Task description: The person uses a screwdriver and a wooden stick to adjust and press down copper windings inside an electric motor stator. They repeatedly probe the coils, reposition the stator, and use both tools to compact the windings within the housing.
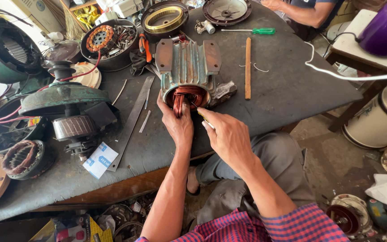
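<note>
Your left hand rested against the near open end of the green motor housing, fingers pressed together on the copper windings. Your right hand sat just right of it, thumb and forefinger pinching a thin yellow-handled tool — its tip aimed at the windings. The housing lay mid-table, a wooden stick to its right, a metal strip to its left.
</note>
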